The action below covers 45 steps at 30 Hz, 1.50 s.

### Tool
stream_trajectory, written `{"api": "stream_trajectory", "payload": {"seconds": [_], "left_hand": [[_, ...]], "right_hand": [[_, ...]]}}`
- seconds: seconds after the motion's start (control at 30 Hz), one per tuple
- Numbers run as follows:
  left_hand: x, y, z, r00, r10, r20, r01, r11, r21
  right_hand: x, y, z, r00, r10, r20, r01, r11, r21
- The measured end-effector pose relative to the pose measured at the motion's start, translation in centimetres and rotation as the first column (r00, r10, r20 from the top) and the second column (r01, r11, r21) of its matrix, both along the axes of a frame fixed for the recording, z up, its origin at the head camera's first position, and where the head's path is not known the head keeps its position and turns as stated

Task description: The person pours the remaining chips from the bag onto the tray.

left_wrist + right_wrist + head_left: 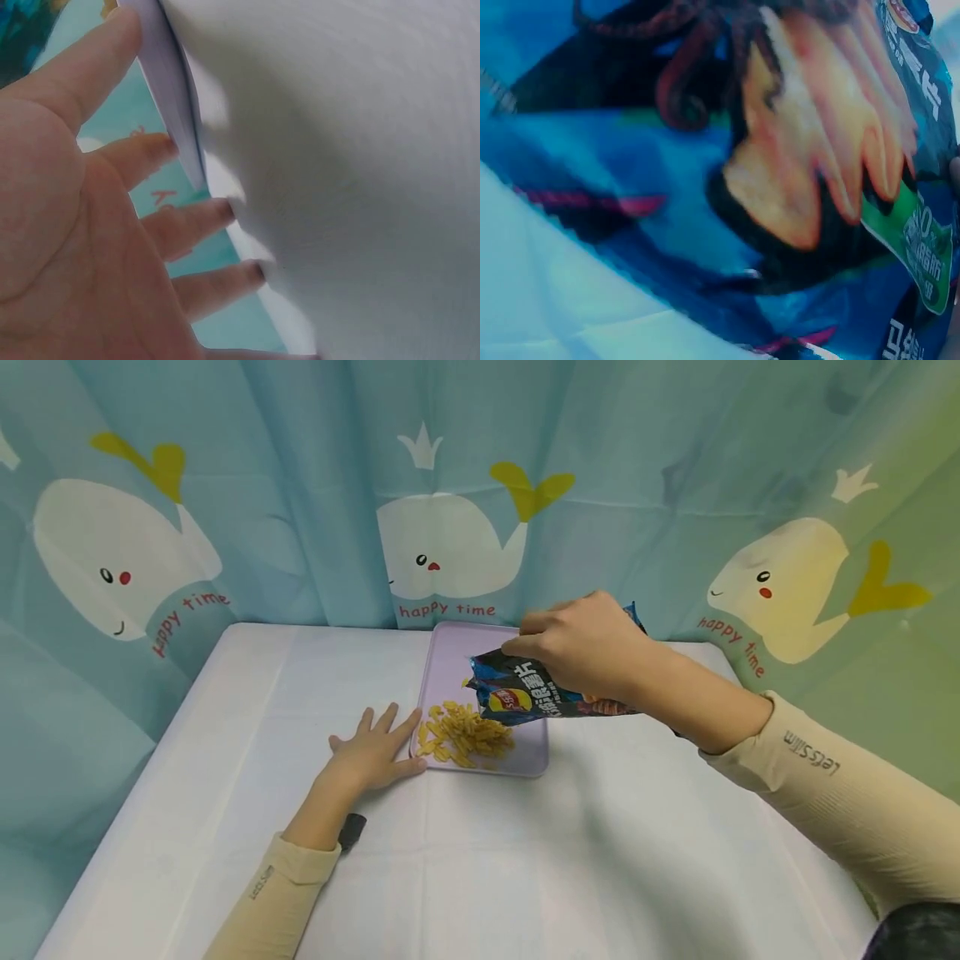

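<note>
My right hand (581, 647) grips a blue and black potato chip bag (528, 687) from above. The bag is held tilted, its left end over the purple tray (528, 764). In the right wrist view the printed side of the bag (780, 187) fills most of the picture. A pile of yellow chips (465, 732) lies on the near left part of the tray. My left hand (371, 756) is spread flat on the table, with its fingertips against the tray's left edge. From the left wrist, thumb and index finger (146, 157) meet the tray's side.
A white cloth covers the table (300, 681). Behind it hangs a blue-green curtain (322, 485) printed with whales, close to the table's far edge and the tray's far end. A small black object (352, 832) shows beside my left wrist.
</note>
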State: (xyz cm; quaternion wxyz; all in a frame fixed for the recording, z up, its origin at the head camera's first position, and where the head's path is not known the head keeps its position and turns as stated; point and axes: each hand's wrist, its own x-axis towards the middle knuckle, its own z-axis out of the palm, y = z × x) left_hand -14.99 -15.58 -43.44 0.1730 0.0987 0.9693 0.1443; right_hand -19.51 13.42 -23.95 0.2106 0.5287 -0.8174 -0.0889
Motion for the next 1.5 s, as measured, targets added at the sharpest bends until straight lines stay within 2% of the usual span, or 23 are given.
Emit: {"api": "stream_trajectory", "payload": {"seconds": [0.27, 0.6, 0.73, 0.8, 0.83, 0.87, 0.9, 0.93, 0.97, 1.0, 1.07, 1.1, 1.17, 1.2, 1.23, 1.27, 1.3, 1.33, 1.37, 1.43, 1.5], "left_hand": [[0.1, -0.3, 0.1, 1.0, -0.003, 0.002, 0.003, 1.0, 0.003], [0.0, -0.3, 0.0, 1.0, 0.0, -0.003, 0.0, 1.0, 0.01], [0.1, -0.2, 0.0, 1.0, 0.006, 0.001, -0.006, 1.0, 0.009], [0.1, -0.2, -0.1, 1.0, 0.007, 0.002, -0.007, 1.0, 0.01], [0.0, -0.2, -0.1, 1.0, 0.007, 0.002, -0.007, 1.0, 0.01], [0.0, -0.2, -0.1, 1.0, 0.007, 0.001, -0.007, 1.0, 0.01], [-0.1, -0.1, -0.1, 1.0, 0.008, 0.001, -0.008, 1.0, 0.01], [-0.1, -0.1, -0.1, 1.0, 0.007, 0.001, -0.007, 1.0, 0.009], [-0.2, -0.1, -0.2, 1.0, 0.008, 0.002, -0.008, 1.0, 0.009], [-0.2, 0.0, -0.2, 1.0, 0.006, 0.001, -0.006, 1.0, 0.01], [-0.3, 0.0, -0.2, 1.0, 0.005, 0.0, -0.005, 1.0, 0.011], [-0.4, 0.0, -0.2, 1.0, 0.005, 0.003, -0.005, 1.0, 0.012], [-0.4, 0.0, -0.3, 1.0, 0.006, 0.007, -0.006, 1.0, 0.014], [-0.4, -0.1, -0.3, 1.0, 0.006, 0.008, -0.006, 1.0, 0.013], [-0.4, -0.1, -0.4, 1.0, 0.006, 0.009, -0.006, 1.0, 0.011], [-0.4, -0.2, -0.4, 1.0, 0.004, 0.01, -0.004, 1.0, 0.01], [-0.4, -0.2, -0.4, 1.0, 0.004, 0.012, -0.004, 1.0, 0.009], [-0.4, -0.3, -0.5, 1.0, 0.001, 0.009, -0.002, 1.0, 0.008], [-0.4, -0.3, -0.5, 1.0, 0.0, 0.007, 0.0, 1.0, 0.006], [-0.4, -0.5, -0.6, 1.0, 0.002, 0.003, -0.002, 1.0, 0.007], [-0.4, -0.6, -0.6, 1.0, 0.006, -0.001, -0.006, 1.0, 0.007]], "right_hand": [[0.2, -0.9, 0.3, 1.0, 0.002, -0.004, -0.002, 1.0, 0.018], [0.3, -0.4, 0.0, 1.0, -0.003, -0.005, 0.003, 1.0, 0.0], [0.0, 1.0, 0.0, 1.0, -0.013, 0.006, 0.014, 0.994, -0.111], [-0.3, 2.2, -0.3, 0.999, -0.048, 0.019, 0.051, 0.974, -0.223], [-0.5, 3.1, -0.5, 0.996, -0.077, 0.039, 0.085, 0.953, -0.292], [-0.6, 4.0, -0.9, 0.992, -0.11, 0.068, 0.128, 0.922, -0.366], [-0.8, 5.0, -1.4, 0.982, -0.149, 0.114, 0.185, 0.877, -0.444], [-0.9, 6.1, -2.2, 0.965, -0.188, 0.181, 0.256, 0.818, -0.516], [-0.9, 7.1, -3.0, 0.938, -0.222, 0.268, 0.34, 0.742, -0.578], [-0.9, 8.2, -4.1, 0.897, -0.244, 0.37, 0.434, 0.652, -0.622], [-0.9, 10.2, -6.6, 0.778, -0.236, 0.583, 0.621, 0.436, -0.651], [-0.9, 11.1, -8.0, 0.705, -0.214, 0.677, 0.705, 0.32, -0.633], [-0.8, 12.7, -10.7, 0.539, -0.14, 0.83, 0.842, 0.099, -0.53], [-0.8, 13.5, -11.9, 0.467, -0.096, 0.879, 0.884, 0.006, -0.468], [-0.7, 14.1, -13.1, 0.405, -0.051, 0.913, 0.91, -0.077, -0.408], [-0.6, 14.6, -14.0, 0.353, -0.006, 0.936, 0.925, -0.146, -0.35], [-0.6, 15.1, -14.9, 0.31, 0.038, 0.95, 0.933, -0.204, -0.296], [-0.5, 15.5, -15.7, 0.278, 0.079, 0.957, 0.935, -0.25, -0.251], [-0.5, 15.8, -16.3, 0.262, 0.11, 0.959, 0.933, -0.282, -0.222], [-0.5, 16.3, -17.5, 0.236, 0.146, 0.961, 0.934, -0.306, -0.183], [-0.5, 16.7, -18.4, 0.213, 0.162, 0.964, 0.943, -0.293, -0.159]]}}
